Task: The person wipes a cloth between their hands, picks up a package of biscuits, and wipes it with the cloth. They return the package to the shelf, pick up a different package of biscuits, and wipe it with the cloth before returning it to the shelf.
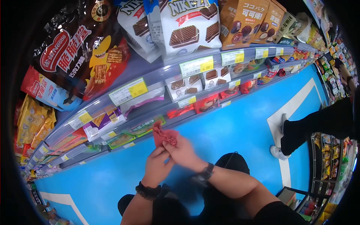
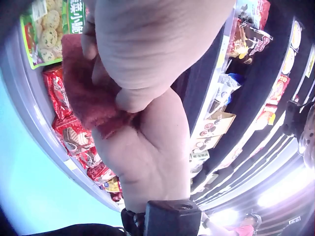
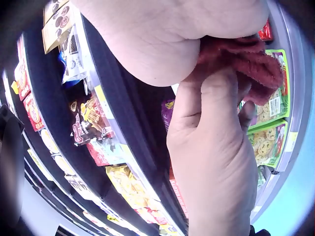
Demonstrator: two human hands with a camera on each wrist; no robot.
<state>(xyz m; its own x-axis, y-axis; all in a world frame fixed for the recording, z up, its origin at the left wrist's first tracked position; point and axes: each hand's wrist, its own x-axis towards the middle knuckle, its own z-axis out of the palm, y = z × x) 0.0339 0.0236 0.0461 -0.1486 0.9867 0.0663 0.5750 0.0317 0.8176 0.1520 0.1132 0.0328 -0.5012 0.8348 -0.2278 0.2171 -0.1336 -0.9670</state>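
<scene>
A crumpled dark-red cloth (image 1: 163, 137) is bunched between my two hands, just in front of the lower shelves. My right hand (image 1: 184, 154) grips it, part of the cloth bulging out beyond the fingers. From below, my left hand (image 1: 157, 168) meets the right, its fingertips pinching the cloth's lower part. In the left wrist view the cloth (image 2: 81, 93) hangs beside the fingers with a fuzzy surface. The right wrist view shows its folds (image 3: 261, 73) above the bent left fingers (image 3: 221, 93). The two hands partly hide the cloth.
Curved shelves of packaged snacks run across the front, with price tags (image 1: 129, 91) along their edges. Large wafer bags (image 1: 189, 28) stand on top. A person's legs in black trousers (image 1: 313, 122) are on the blue floor (image 1: 240, 131) at right. More shelves (image 1: 326, 157) stand beyond.
</scene>
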